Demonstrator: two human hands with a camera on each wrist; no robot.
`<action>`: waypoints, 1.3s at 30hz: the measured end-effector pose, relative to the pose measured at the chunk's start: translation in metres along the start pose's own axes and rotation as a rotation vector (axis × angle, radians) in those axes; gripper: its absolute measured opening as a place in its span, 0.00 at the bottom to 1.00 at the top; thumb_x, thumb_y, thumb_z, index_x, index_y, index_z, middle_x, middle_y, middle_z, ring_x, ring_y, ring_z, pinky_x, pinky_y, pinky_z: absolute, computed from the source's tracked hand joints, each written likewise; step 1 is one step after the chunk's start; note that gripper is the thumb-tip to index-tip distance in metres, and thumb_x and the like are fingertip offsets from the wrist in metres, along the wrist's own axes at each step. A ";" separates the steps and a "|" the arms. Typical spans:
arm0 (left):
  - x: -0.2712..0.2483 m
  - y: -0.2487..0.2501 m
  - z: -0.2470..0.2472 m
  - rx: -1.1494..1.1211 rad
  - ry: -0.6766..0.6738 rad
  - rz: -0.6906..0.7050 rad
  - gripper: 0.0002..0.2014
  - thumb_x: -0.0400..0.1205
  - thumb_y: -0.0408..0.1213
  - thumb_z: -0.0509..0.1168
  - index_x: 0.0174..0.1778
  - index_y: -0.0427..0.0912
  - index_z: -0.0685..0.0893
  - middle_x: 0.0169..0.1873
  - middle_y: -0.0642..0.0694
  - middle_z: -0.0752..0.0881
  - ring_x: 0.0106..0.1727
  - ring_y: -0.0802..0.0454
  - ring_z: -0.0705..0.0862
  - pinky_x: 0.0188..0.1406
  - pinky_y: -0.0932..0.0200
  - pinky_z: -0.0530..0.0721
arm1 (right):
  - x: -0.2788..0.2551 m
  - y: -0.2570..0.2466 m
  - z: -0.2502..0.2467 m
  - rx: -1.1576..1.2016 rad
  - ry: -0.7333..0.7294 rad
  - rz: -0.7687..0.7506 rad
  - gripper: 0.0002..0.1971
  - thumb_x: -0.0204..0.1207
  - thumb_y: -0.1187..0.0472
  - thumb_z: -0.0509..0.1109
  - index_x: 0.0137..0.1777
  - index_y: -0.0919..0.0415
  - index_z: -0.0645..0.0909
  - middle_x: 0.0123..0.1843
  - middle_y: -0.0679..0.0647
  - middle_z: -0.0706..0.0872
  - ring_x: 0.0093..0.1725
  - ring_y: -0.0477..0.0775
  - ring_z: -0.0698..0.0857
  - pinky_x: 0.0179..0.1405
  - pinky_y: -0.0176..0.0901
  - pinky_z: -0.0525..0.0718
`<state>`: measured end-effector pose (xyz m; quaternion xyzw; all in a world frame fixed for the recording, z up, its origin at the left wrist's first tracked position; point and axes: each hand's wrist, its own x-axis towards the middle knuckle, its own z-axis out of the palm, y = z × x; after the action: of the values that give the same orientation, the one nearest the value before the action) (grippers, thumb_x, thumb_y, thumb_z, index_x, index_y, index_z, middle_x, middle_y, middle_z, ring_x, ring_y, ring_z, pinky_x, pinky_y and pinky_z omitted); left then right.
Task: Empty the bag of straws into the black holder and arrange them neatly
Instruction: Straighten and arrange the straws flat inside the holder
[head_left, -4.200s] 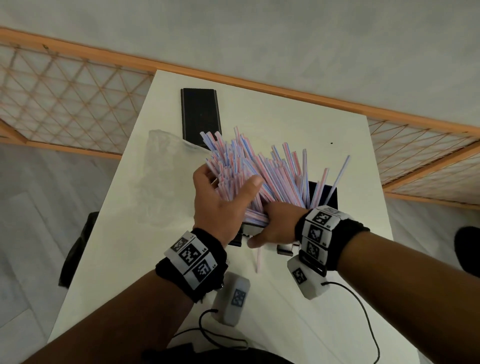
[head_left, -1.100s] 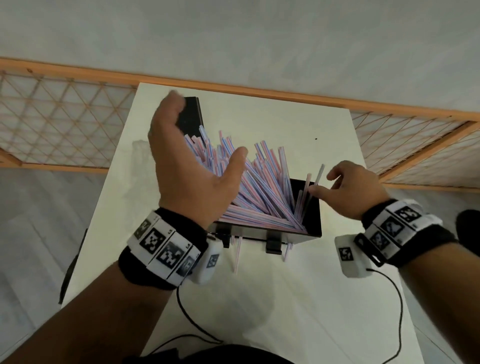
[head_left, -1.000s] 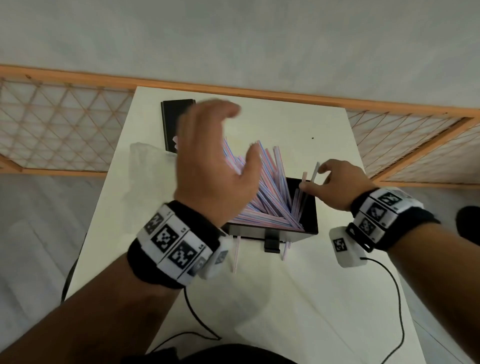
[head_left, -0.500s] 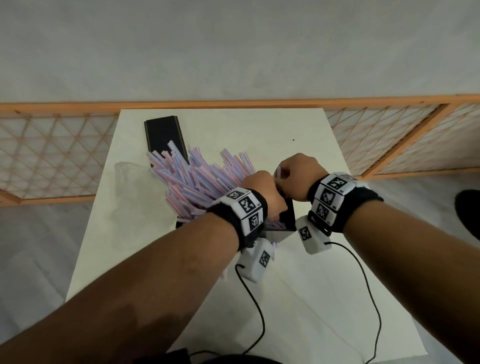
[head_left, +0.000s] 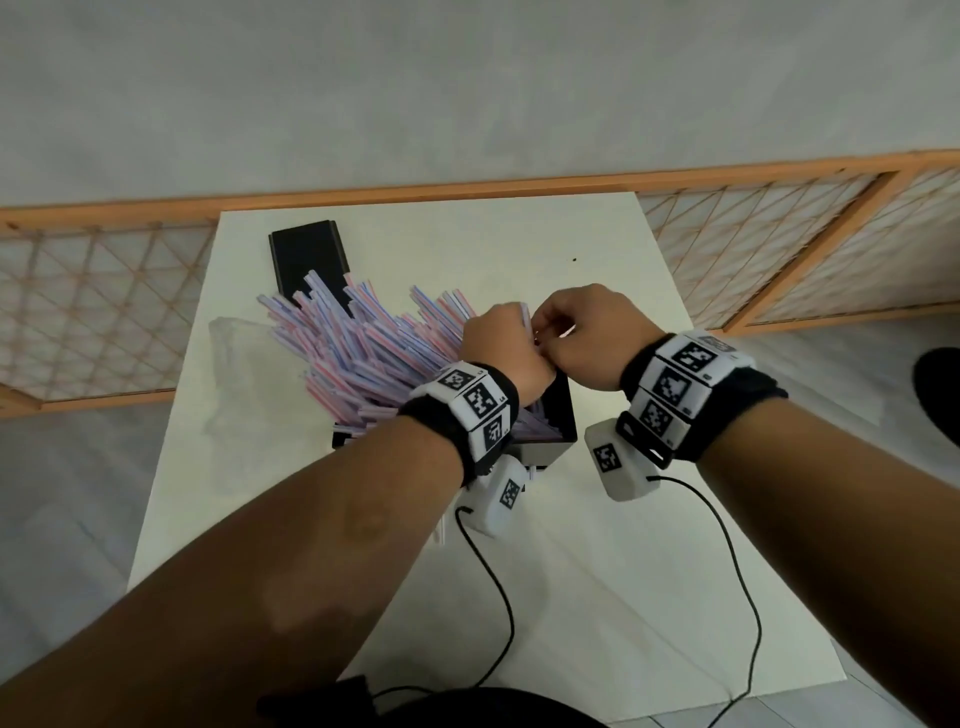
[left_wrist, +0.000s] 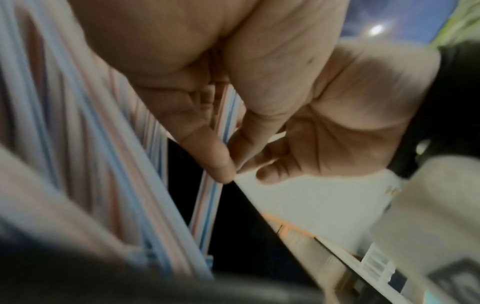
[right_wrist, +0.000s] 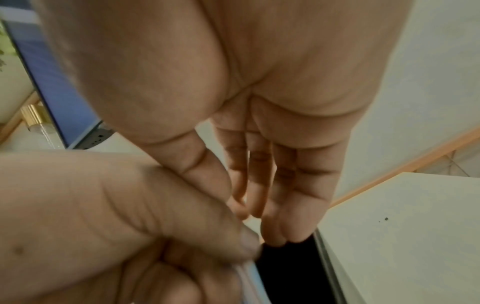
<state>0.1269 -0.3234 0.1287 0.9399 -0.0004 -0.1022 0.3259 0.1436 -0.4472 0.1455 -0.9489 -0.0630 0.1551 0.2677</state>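
Pink-and-blue striped paper straws (head_left: 363, 353): fanned leftward from black box holder (head_left: 558, 415) on white table (head_left: 597, 571). Left hand (head_left: 501, 348) clasps strays; right hand (head_left: 587, 338) pinches one. Advice: gather upright, ease down, avoid kinks.

White table (head_left: 597, 571), black holder (head_left: 558, 415), clear bag (head_left: 234, 364)

A white rectangular worktop (head_left: 597, 545) stands against a low orange wooden railing with diamond lattice panels (head_left: 779, 249). Beyond the railing lies a plain grey surface (head_left: 467, 88). Pale grey wood-look floor (head_left: 67, 499) shows on both sides, under soft, even light.
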 end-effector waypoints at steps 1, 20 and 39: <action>-0.003 -0.001 -0.007 -0.029 0.039 0.043 0.04 0.75 0.32 0.70 0.42 0.41 0.83 0.36 0.47 0.84 0.46 0.41 0.87 0.38 0.58 0.76 | -0.002 0.001 0.000 0.056 0.035 0.009 0.11 0.74 0.63 0.67 0.51 0.49 0.85 0.46 0.44 0.87 0.46 0.48 0.85 0.38 0.35 0.77; -0.072 -0.116 -0.114 -0.575 1.029 0.084 0.15 0.76 0.50 0.72 0.50 0.51 0.75 0.40 0.52 0.79 0.34 0.61 0.77 0.35 0.61 0.76 | -0.031 -0.016 0.080 -0.136 -0.186 -0.276 0.18 0.77 0.40 0.71 0.36 0.47 0.68 0.34 0.44 0.75 0.33 0.39 0.74 0.30 0.32 0.67; -0.072 -0.125 -0.029 -1.039 0.598 -0.182 0.42 0.61 0.61 0.79 0.67 0.48 0.71 0.63 0.49 0.85 0.60 0.56 0.88 0.65 0.50 0.87 | -0.008 -0.037 0.105 -0.129 -0.306 -0.183 0.40 0.63 0.23 0.71 0.70 0.45 0.73 0.58 0.43 0.86 0.58 0.50 0.85 0.57 0.42 0.82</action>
<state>0.0533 -0.2026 0.0885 0.6418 0.2218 0.1521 0.7181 0.0999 -0.3657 0.0824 -0.9197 -0.1987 0.2682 0.2066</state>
